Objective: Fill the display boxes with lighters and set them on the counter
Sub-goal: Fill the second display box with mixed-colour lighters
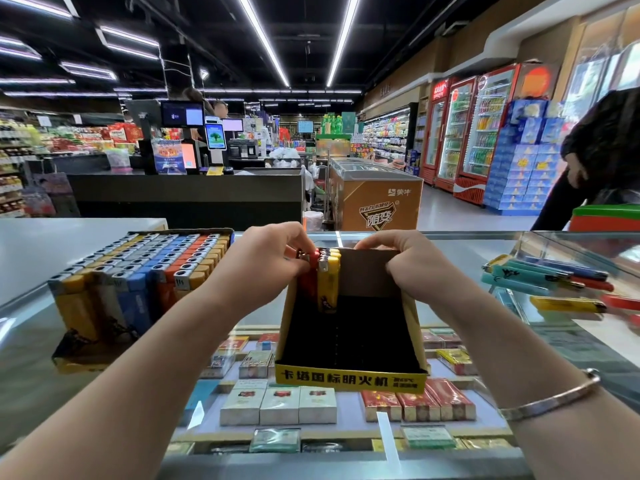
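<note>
Lighters (328,282) stand in the back left corner of your yellow display box (349,377) on the glass surface (485,251). Your left hand (273,254) pinches a red lighter (309,271) with curled fingers; your right hand (412,268) grips the box's back wall.

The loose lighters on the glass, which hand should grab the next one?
Probably the right hand. The loose lighters lie on the glass counter on its side, and it only holds the display box rim. The left hand is busy pinching a red lighter into the box.
</note>
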The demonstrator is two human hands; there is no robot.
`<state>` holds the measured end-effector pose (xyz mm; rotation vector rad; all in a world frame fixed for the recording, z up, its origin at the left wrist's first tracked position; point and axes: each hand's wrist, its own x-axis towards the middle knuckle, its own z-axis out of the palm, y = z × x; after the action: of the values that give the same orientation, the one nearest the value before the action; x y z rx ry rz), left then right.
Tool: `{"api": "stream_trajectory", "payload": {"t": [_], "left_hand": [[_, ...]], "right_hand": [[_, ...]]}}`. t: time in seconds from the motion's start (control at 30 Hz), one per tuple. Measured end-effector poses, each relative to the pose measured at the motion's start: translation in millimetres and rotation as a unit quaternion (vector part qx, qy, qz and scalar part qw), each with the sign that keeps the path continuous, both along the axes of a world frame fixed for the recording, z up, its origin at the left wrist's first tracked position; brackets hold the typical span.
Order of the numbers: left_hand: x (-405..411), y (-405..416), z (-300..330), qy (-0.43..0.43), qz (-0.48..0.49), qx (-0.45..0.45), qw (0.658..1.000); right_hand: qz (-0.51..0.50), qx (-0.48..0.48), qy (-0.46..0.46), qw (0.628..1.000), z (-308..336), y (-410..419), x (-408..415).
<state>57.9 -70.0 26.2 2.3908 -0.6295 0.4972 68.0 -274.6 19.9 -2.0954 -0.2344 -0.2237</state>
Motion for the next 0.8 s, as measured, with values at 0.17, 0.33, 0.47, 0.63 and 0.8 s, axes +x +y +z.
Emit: {"api": "stream_trajectory", "payload": {"t": [0.17,0.33,0.47,0.63,0.8], "left_hand": [[0,-10,-6,-0.002,-0.018,-0.017,1.0],[0,-14,-9,-0.013,-0.02,0.002,1.0],[2,-13,-10,-0.016,-0.024,0.028,0.999],[3,-14,-11,-0.021,-0.025,0.044,0.999],[6,-13,-13,-0.036,-0.029,0.048,0.998]], "right_hand": [[-0.022,-0.048,-0.031,0.998,0,-3,0],[-0.181,-0.087,-0.137,0.97,3,-21,2],[-0.272,-0.219,-0.06,0.935,0,-42,8],[-0.337,-0.374,0.133,0.854,-3,-86,24],[-0.34,-0.359,0.249,0.833,-22,-136,28]]}}
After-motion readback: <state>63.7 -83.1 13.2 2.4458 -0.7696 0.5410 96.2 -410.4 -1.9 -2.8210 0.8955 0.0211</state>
